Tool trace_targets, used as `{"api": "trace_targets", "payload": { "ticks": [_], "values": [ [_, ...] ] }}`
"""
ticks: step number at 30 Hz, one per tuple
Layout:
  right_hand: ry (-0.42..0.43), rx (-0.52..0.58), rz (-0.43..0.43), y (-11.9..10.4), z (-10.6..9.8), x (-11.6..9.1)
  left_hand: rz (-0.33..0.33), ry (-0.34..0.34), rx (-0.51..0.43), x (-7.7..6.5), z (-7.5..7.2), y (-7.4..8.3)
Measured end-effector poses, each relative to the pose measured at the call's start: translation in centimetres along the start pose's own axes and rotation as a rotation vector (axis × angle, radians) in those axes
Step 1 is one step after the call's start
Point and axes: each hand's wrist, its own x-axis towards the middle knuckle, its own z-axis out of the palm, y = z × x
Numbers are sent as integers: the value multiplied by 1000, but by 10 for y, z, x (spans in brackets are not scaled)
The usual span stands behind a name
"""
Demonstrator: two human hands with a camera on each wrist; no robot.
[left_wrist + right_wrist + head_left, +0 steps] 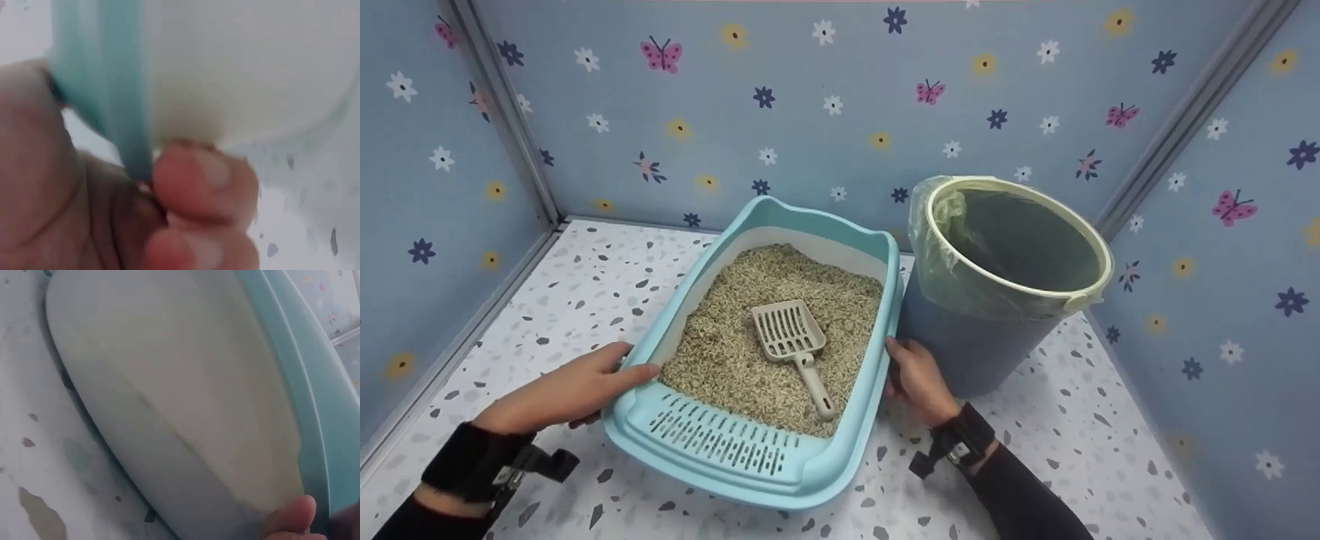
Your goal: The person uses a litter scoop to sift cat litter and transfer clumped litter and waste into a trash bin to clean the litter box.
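A light blue litter box (810, 491) with a white lower body stands at an angle on the floor, its slotted ledge nearest me. Grainy beige litter (712, 352) fills it, and a beige litter scoop (815, 386) lies on top, handle towards me. My left hand (570, 386) grips the left rim near the front, thumb over the top. In the left wrist view, curled fingers (194, 180) press up under that rim. My right hand (919, 379) holds the right rim from outside. Its fingertips (295, 517) show below the rim in the right wrist view.
Right beside the box is a tall grey-blue trash bin (982, 345) with a cream ring (1102, 259) and a thin yellowish-green bag (934, 274). The speckled floor (555, 307) meets flowered wall panels (802, 120) at the back and both sides.
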Motion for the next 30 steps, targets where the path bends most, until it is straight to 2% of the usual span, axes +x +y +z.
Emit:
{"api": "trace_targets", "payload": {
  "ticks": [3, 6, 10, 13, 16, 19, 24, 27, 30],
  "values": [
    [22, -14, -19, 0, -2, 5, -28, 72, 33, -4, 5, 11],
    [15, -16, -33, 1, -1, 4, -22, 113, 78, -3, 5, 15],
    [-19, 59, -26, 3, 3, -2, -8, 118, 114, 1, -4, 9],
    [-62, 116, -7, 5, 9, -10, 0, 114, 92, 3, -14, 2],
    [-119, 117, -6, 7, 11, -16, -7, 130, 45, 4, -21, -3],
    [-157, 115, 3, 5, 11, -14, -34, 156, 35, 0, -20, -5],
    [-109, 147, 1, 1, 8, 1, -118, 182, 79, -16, -8, 0],
    [-72, 145, -19, 0, 7, 6, -119, 206, 106, -20, -3, 3],
    [-64, 143, -28, 1, 9, 5, -97, 225, 129, -18, -4, 1]
  ]
}}
